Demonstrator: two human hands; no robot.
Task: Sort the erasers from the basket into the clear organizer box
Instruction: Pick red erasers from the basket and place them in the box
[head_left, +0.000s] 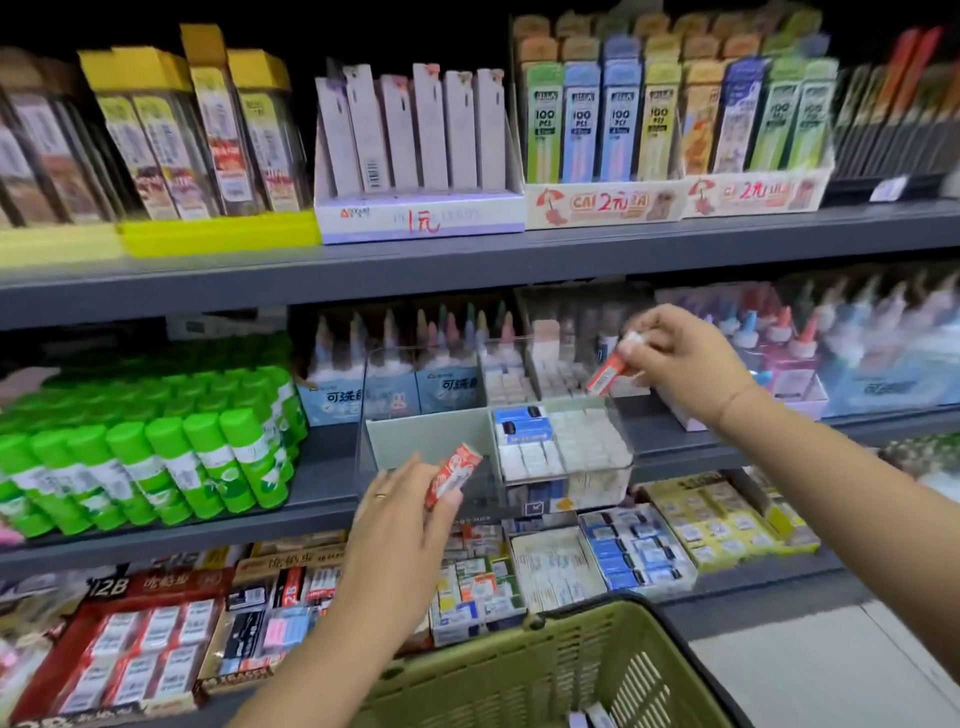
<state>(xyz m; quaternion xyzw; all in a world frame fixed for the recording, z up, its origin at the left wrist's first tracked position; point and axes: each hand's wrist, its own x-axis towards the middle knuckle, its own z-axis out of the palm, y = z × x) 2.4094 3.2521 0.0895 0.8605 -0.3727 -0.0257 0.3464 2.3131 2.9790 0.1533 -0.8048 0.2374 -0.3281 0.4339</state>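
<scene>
The left hand (402, 519) pinches a red eraser (453, 475), the right hand (685, 364) its twin (610, 371). Both hover at the clear organizer box (426, 439) — ready to drop, I'd guess.

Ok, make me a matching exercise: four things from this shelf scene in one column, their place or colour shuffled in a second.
1 left hand
2 glue sticks
3 basket
4 blue-sleeved erasers

a olive, bottom of view
b inside the clear organizer box
c green, on the middle shelf
d holds a red eraser

Pairs: 1-d, 2-c, 3-a, 4-b.
</scene>
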